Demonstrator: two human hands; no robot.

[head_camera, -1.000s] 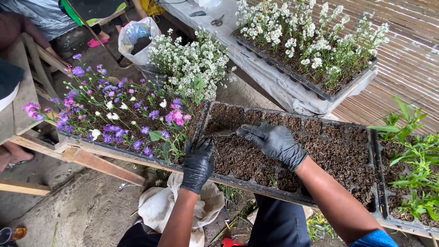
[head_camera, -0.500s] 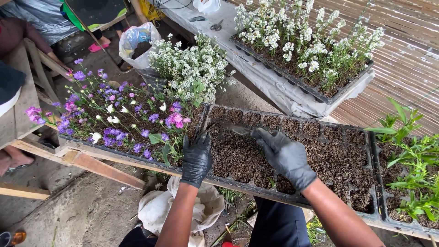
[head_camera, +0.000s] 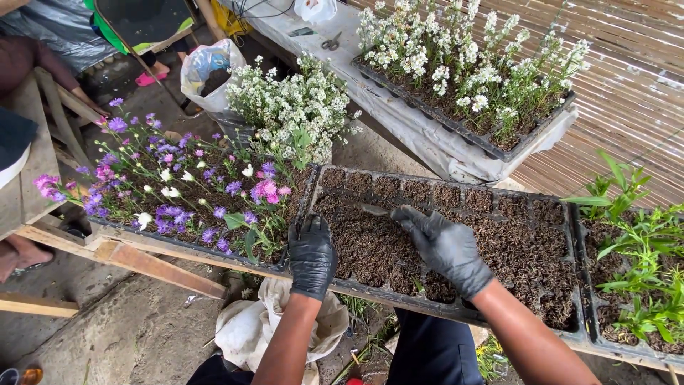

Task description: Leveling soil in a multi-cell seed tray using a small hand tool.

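Both grips wear black gloves: the right hand (head_camera: 445, 246) pinches a small grey metal blade (head_camera: 372, 209) with its tip in the soil, while the left hand (head_camera: 311, 255) lies curled and empty on the near-left edge of the black plastic seedling tray filled with dark brown soil (head_camera: 527, 242). A hard push could, I judge, scatter soil over that rim or tip the tray off its wooden desk (head_camera: 135, 251). Left of the left hand, a tray of purple, pink and white flowers (head_camera: 178, 189) sits touching; a careless elbow might crush stems. Beyond, white-flowered plants (head_camera: 292, 107) stand clear.
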